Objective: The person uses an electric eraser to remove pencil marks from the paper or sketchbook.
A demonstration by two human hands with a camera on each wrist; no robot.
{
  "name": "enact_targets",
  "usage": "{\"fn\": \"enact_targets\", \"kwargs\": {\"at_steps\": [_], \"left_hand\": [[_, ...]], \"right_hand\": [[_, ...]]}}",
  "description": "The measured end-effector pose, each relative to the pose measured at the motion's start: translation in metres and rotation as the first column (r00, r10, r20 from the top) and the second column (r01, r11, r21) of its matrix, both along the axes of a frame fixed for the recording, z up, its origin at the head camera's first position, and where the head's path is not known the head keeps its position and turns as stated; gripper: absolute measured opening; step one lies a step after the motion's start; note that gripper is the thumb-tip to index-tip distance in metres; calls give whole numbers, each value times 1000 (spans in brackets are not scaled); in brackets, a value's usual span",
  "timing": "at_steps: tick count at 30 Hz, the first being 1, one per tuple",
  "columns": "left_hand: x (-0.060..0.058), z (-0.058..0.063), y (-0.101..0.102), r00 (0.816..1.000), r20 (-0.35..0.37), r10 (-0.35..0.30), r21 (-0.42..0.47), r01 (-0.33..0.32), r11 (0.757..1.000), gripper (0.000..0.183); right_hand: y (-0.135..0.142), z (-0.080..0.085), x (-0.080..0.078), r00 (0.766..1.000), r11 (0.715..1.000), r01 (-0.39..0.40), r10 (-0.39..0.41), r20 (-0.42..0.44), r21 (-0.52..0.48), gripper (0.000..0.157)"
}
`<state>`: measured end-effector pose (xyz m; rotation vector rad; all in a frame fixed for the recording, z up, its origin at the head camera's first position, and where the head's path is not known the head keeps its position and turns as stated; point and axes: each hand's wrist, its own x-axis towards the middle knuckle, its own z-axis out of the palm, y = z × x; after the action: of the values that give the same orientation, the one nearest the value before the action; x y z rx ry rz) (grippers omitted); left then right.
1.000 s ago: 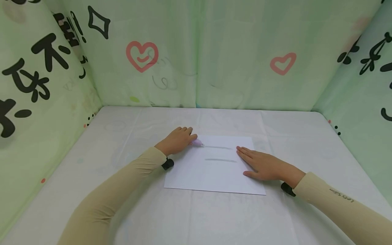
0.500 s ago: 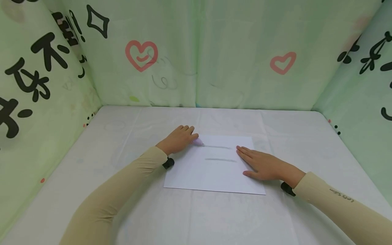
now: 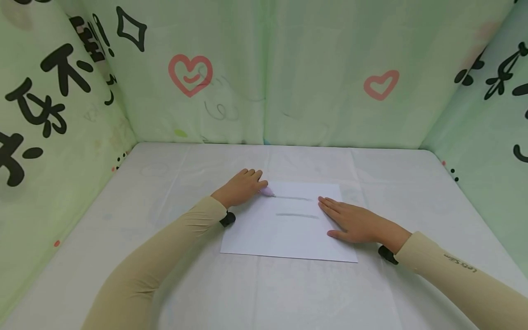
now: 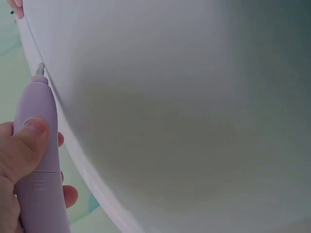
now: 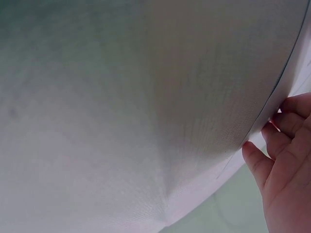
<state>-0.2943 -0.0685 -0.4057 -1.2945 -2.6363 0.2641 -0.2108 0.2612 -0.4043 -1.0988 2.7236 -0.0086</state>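
Note:
My left hand (image 3: 240, 188) grips a lilac pen-shaped tool (image 3: 267, 191), thick-bodied with a narrow grey tip. In the left wrist view the thumb lies along the tool's body (image 4: 39, 104), and fingertips show on its far side. Its tip is at the left end of the upper of two grey lines (image 3: 293, 198) on a white sheet of paper (image 3: 255, 238). Whether the tip touches the paper is hard to tell. My right hand (image 3: 350, 222) rests flat on the sheet's right side, fingers extended and thumb apart. The lower grey line (image 3: 297, 215) runs below the upper one.
A white cloth (image 3: 198, 293) with faint creases covers the table under the sheet. Pale green curtains (image 3: 305, 91) printed with hearts and black characters stand at the back and both sides. Each wrist wears a black band.
My left hand and the lilac tool have shifted slightly to the right. The right hand and the paper look unmoved, and both grey lines appear the same.

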Motion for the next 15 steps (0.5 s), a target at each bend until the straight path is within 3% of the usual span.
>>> {"fn": "enact_targets", "kwargs": {"at_steps": [15], "left_hand": [[-1, -2, 0, 1000, -4, 2, -9, -2, 1000, 13]], "right_hand": [[0, -2, 0, 1000, 1000, -2, 2, -14, -17, 72]]}}
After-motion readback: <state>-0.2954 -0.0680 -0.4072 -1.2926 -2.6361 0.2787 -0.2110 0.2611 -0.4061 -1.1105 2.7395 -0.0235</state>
